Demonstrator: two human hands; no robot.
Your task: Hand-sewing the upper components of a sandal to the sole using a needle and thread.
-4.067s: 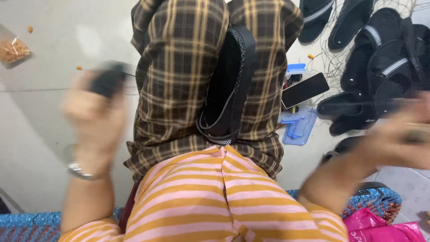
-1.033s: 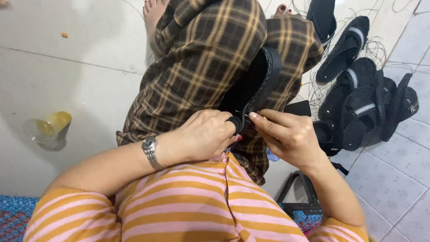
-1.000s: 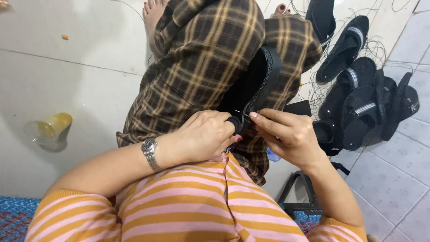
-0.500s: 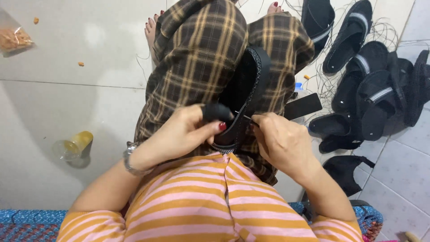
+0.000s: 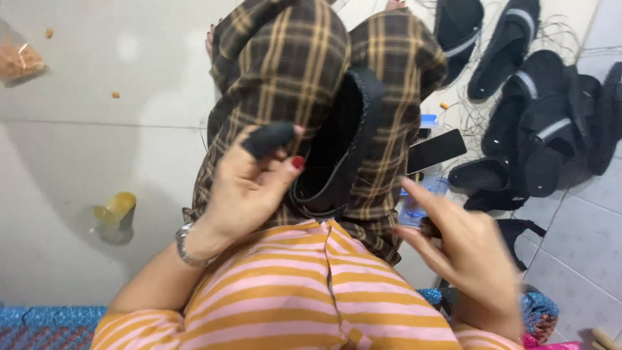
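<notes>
While half a second ago both hands pinched at the sandal's edge, now parted: right hand (image 5: 470,259) drawn away to the right of the black sandal (image 5: 340,146), fingers loosely spread, perhaps pinching something small and dark, blurred. Left hand (image 5: 249,181) half-curled against the sole, black sleeve on one finger. Sandal wedged upright between plaid-trousered knees, rim stitched.

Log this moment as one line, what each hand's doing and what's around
left hand: on black sandal held between knees, black cover on forefinger | right hand: raised beside it, fingers spread | floor: sandal pile, phone, yellow cup
</notes>
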